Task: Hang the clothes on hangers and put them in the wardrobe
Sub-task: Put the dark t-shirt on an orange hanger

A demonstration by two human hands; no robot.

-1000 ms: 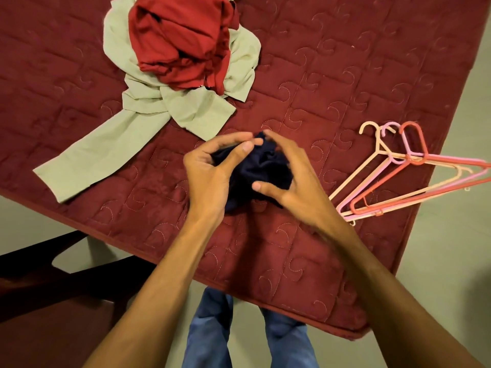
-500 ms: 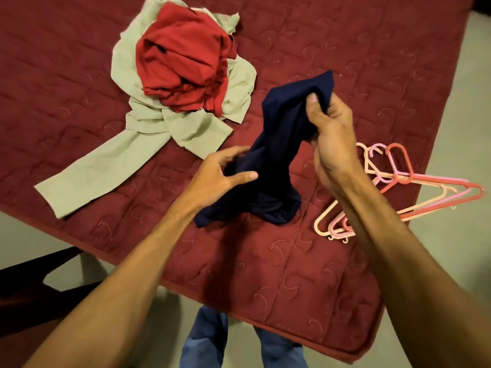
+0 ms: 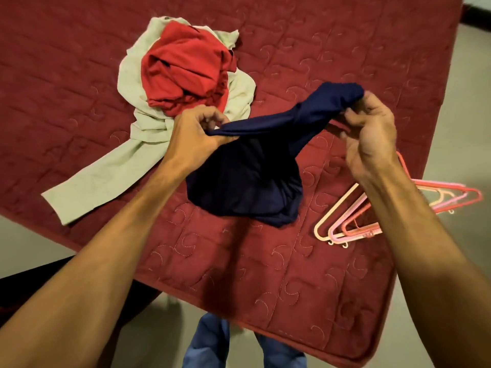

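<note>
- Hanging between the two hands, the navy garment [image 3: 247, 181] is held up over the maroon quilted bed [image 3: 79, 88]; whether its sagging lower bulk touches the cover cannot be told.
- One bunched edge is pinched by the left hand [image 3: 196, 131], whose fingers [image 3: 212, 116] are curled tight round the cloth.
- The other bunched end is gripped by the right hand [image 3: 372, 131], its fingers [image 3: 353, 115] curled round it, farther back and to the right.
- A crumpled red garment [image 3: 186, 70] is seen lying on a pale green garment [image 3: 106, 176] behind the left hand; a long green strip is stretched toward the bed's near left edge.
- Plastic hangers [image 3: 342, 224] in cream, pink and coral are stacked at the bed's right edge, partly hidden by the right forearm.
- Blue-jeaned legs [image 3: 207, 346] are seen below the bed's near edge.
</note>
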